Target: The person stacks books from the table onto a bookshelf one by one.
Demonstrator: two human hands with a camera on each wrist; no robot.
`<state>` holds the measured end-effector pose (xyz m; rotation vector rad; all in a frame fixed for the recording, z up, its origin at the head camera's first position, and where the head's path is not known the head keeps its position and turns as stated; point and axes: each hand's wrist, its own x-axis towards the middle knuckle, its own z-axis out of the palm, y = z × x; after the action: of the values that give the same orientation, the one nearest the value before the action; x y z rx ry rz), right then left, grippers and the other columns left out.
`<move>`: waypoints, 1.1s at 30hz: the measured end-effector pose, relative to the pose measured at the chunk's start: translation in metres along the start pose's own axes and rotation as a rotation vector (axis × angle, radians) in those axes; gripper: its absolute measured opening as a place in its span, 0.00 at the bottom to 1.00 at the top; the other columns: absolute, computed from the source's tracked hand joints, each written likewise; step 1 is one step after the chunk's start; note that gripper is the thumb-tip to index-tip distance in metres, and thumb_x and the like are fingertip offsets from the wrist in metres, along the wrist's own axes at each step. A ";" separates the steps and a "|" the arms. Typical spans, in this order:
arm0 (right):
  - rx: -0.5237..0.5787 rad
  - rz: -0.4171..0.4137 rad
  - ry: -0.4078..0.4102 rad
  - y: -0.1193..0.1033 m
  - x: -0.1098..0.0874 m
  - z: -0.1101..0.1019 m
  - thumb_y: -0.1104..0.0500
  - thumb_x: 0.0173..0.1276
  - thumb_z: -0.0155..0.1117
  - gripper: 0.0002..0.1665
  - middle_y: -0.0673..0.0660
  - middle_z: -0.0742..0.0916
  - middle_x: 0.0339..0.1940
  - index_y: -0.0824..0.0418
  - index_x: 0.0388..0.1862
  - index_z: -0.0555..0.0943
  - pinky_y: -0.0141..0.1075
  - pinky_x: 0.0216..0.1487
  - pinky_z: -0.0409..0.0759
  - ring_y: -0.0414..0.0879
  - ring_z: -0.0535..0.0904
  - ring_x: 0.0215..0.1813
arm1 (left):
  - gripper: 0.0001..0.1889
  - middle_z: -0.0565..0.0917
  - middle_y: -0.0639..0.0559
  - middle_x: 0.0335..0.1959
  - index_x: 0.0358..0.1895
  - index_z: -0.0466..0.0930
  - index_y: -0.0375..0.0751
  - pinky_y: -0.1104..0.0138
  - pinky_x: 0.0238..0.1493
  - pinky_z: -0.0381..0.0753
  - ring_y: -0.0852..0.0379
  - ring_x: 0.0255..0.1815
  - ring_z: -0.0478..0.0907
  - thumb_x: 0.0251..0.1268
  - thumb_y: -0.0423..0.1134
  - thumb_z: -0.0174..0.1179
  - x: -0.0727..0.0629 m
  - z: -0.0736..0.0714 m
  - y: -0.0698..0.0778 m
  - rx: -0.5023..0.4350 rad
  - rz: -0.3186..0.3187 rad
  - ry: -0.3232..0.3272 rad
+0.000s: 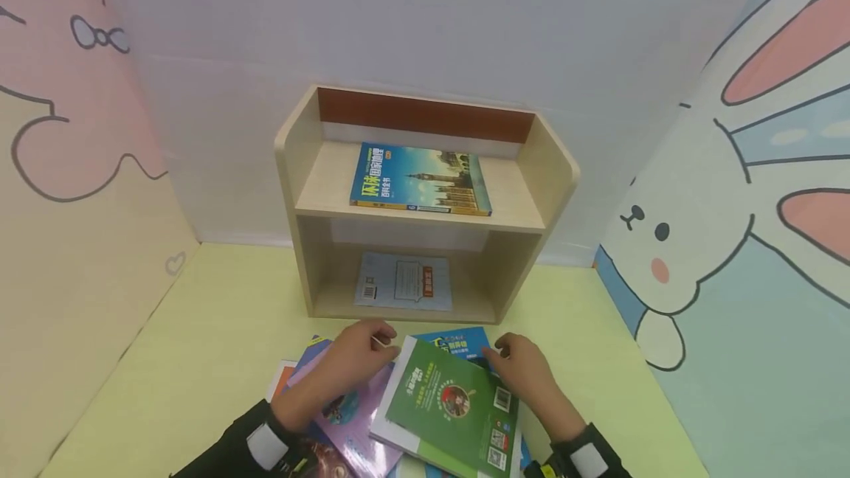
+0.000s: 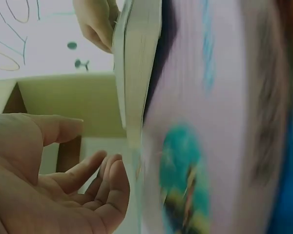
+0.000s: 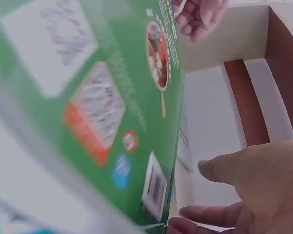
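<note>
A two-tier bookshelf (image 1: 547,164) stands behind a heap of books (image 1: 428,413) on the surface (image 1: 611,382). A geography encyclopedia (image 1: 421,179) lies on its upper shelf (image 1: 508,194), another book (image 1: 403,281) on the lower shelf (image 1: 471,295).

From where I stand, the shelf (image 1: 508,177) opens toward the person, so a hand could enter either level. Blue book (image 1: 425,181) above and pale book (image 1: 385,268) below fill the middles, leaving gaps alongside. Green book (image 1: 458,404) blocks the way between left hand (image 1: 348,367) and right hand (image 1: 531,378).
</note>
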<state>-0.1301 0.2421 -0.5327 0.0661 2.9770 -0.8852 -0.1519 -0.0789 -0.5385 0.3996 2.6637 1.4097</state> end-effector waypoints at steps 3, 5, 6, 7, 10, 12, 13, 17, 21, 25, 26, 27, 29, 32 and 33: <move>-0.035 0.068 -0.009 0.011 -0.015 -0.007 0.48 0.80 0.71 0.27 0.61 0.91 0.40 0.74 0.54 0.86 0.52 0.41 0.88 0.54 0.87 0.41 | 0.15 0.90 0.51 0.44 0.53 0.89 0.37 0.57 0.47 0.89 0.56 0.43 0.86 0.69 0.41 0.76 -0.013 0.010 0.006 -0.015 -0.009 -0.043; -0.040 0.101 -0.024 0.014 -0.023 -0.012 0.47 0.80 0.71 0.28 0.62 0.91 0.40 0.74 0.54 0.85 0.52 0.41 0.88 0.54 0.88 0.40 | 0.16 0.90 0.51 0.44 0.53 0.89 0.36 0.59 0.46 0.89 0.57 0.42 0.86 0.69 0.40 0.76 -0.019 0.011 0.008 -0.023 -0.008 -0.053; -0.044 0.110 -0.030 0.017 -0.027 -0.014 0.46 0.80 0.70 0.29 0.62 0.91 0.40 0.75 0.53 0.85 0.52 0.41 0.88 0.55 0.88 0.40 | 0.16 0.90 0.51 0.43 0.54 0.89 0.35 0.59 0.45 0.88 0.57 0.42 0.85 0.69 0.40 0.76 -0.023 0.012 0.010 -0.026 -0.009 -0.057; -0.045 0.118 -0.035 0.019 -0.031 -0.017 0.45 0.80 0.70 0.30 0.62 0.91 0.41 0.75 0.52 0.85 0.52 0.42 0.88 0.55 0.88 0.41 | 0.17 0.89 0.52 0.42 0.54 0.89 0.35 0.60 0.45 0.88 0.57 0.41 0.85 0.69 0.41 0.76 -0.026 0.012 0.012 -0.027 -0.011 -0.064; -0.020 0.162 -0.066 0.025 -0.045 -0.022 0.43 0.80 0.70 0.32 0.61 0.90 0.39 0.75 0.50 0.84 0.51 0.40 0.88 0.55 0.88 0.37 | 0.19 0.89 0.53 0.41 0.56 0.89 0.34 0.58 0.45 0.88 0.57 0.42 0.84 0.70 0.43 0.76 -0.034 0.013 0.017 -0.027 -0.034 -0.092; 0.021 0.214 -0.095 0.027 -0.054 -0.021 0.41 0.79 0.71 0.32 0.60 0.89 0.35 0.73 0.46 0.84 0.48 0.36 0.87 0.53 0.87 0.33 | 0.21 0.90 0.52 0.43 0.57 0.88 0.34 0.55 0.48 0.89 0.55 0.44 0.85 0.70 0.45 0.76 -0.037 0.015 0.020 -0.024 -0.055 -0.106; 0.043 0.243 -0.114 0.027 -0.058 -0.019 0.40 0.79 0.72 0.32 0.58 0.88 0.33 0.72 0.44 0.83 0.45 0.34 0.86 0.51 0.86 0.30 | 0.22 0.90 0.51 0.44 0.58 0.88 0.33 0.54 0.49 0.90 0.53 0.45 0.86 0.70 0.46 0.76 -0.038 0.015 0.022 -0.023 -0.068 -0.110; 0.100 0.306 -0.161 0.025 -0.070 -0.006 0.41 0.74 0.78 0.30 0.55 0.85 0.26 0.68 0.37 0.81 0.38 0.29 0.81 0.46 0.84 0.25 | 0.26 0.91 0.46 0.48 0.60 0.86 0.29 0.48 0.54 0.90 0.47 0.49 0.89 0.69 0.46 0.77 -0.040 0.017 0.026 -0.040 -0.102 -0.100; 0.101 0.276 -0.122 0.025 -0.073 0.005 0.48 0.70 0.82 0.27 0.54 0.84 0.27 0.68 0.37 0.78 0.37 0.29 0.79 0.45 0.81 0.26 | 0.27 0.91 0.45 0.47 0.60 0.86 0.26 0.48 0.53 0.91 0.47 0.49 0.89 0.68 0.45 0.78 -0.041 0.018 0.030 -0.086 -0.121 -0.124; 0.153 0.245 -0.073 0.029 -0.075 0.010 0.52 0.71 0.82 0.25 0.55 0.85 0.29 0.71 0.39 0.79 0.40 0.32 0.81 0.46 0.80 0.30 | 0.25 0.92 0.48 0.44 0.57 0.88 0.27 0.50 0.51 0.91 0.50 0.46 0.89 0.66 0.44 0.78 -0.043 0.019 0.033 -0.116 -0.133 -0.157; 0.179 0.248 -0.062 0.030 -0.075 0.010 0.52 0.70 0.82 0.24 0.55 0.86 0.29 0.71 0.39 0.80 0.40 0.33 0.82 0.46 0.82 0.31 | 0.24 0.92 0.48 0.43 0.56 0.88 0.26 0.51 0.51 0.91 0.51 0.45 0.88 0.67 0.44 0.77 -0.043 0.020 0.032 -0.124 -0.132 -0.164; 0.196 0.242 -0.050 0.032 -0.076 0.011 0.53 0.70 0.82 0.24 0.55 0.86 0.29 0.71 0.40 0.81 0.40 0.33 0.82 0.46 0.82 0.31 | 0.24 0.91 0.48 0.42 0.56 0.88 0.27 0.51 0.50 0.91 0.52 0.44 0.88 0.67 0.43 0.77 -0.043 0.021 0.032 -0.133 -0.135 -0.170; 0.227 0.245 -0.023 0.033 -0.078 0.011 0.53 0.70 0.82 0.24 0.55 0.87 0.29 0.73 0.42 0.82 0.40 0.32 0.83 0.46 0.83 0.30 | 0.22 0.91 0.50 0.40 0.55 0.89 0.27 0.53 0.49 0.91 0.54 0.42 0.87 0.67 0.42 0.77 -0.043 0.023 0.029 -0.146 -0.131 -0.178; 0.246 0.255 0.029 0.032 -0.081 0.007 0.53 0.71 0.82 0.24 0.54 0.87 0.29 0.74 0.46 0.84 0.39 0.31 0.83 0.45 0.83 0.29 | 0.20 0.90 0.53 0.39 0.54 0.90 0.30 0.57 0.48 0.90 0.57 0.41 0.86 0.66 0.41 0.76 -0.043 0.027 0.025 -0.166 -0.124 -0.174; 0.246 0.255 0.046 0.030 -0.082 0.005 0.53 0.71 0.82 0.24 0.54 0.87 0.29 0.73 0.48 0.85 0.39 0.30 0.82 0.45 0.83 0.29 | 0.19 0.90 0.54 0.39 0.54 0.90 0.31 0.57 0.47 0.89 0.58 0.41 0.85 0.65 0.40 0.77 -0.043 0.028 0.023 -0.176 -0.123 -0.163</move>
<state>-0.0464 0.2621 -0.5497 0.4663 2.7946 -1.2179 -0.1007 -0.0564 -0.5368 0.3126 2.3706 1.4901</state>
